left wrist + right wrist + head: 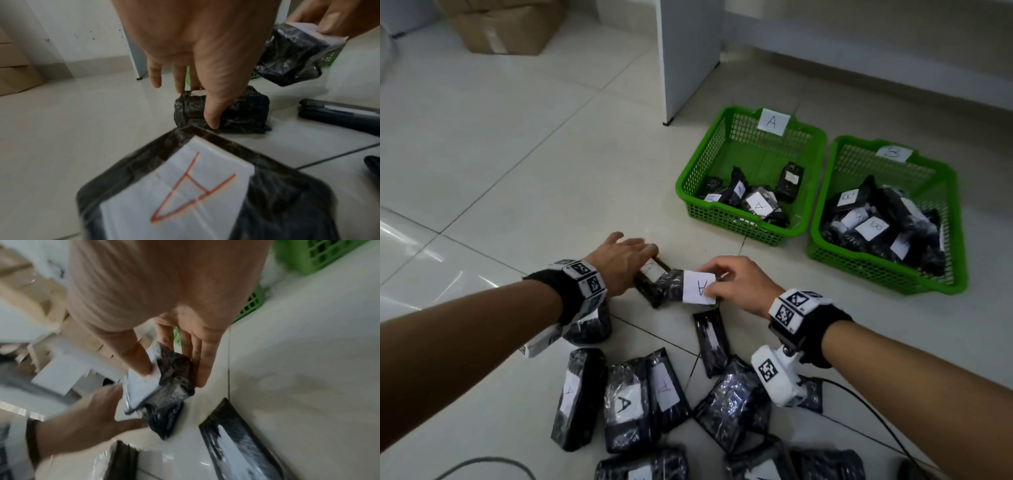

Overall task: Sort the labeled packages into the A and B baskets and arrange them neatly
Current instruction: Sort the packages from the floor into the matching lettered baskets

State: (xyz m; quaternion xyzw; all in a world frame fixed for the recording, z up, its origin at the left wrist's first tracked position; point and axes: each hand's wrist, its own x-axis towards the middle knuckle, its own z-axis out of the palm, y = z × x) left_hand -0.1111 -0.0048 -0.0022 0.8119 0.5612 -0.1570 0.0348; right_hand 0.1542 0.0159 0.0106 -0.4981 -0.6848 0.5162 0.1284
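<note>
Hands are picking up packs from the floor: the right hand (736, 284) has its grip pinched on a pack marked A (697, 286), and the left hand (625, 263) curls its grip round another A pack (650, 274) just beside it. Next, I think, both must be lifted and carried ahead and to the right, into the A basket (698, 171), then laid flat.

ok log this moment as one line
left hand: gripping A package | right hand: pinching second A package | A basket: partly filled
</note>
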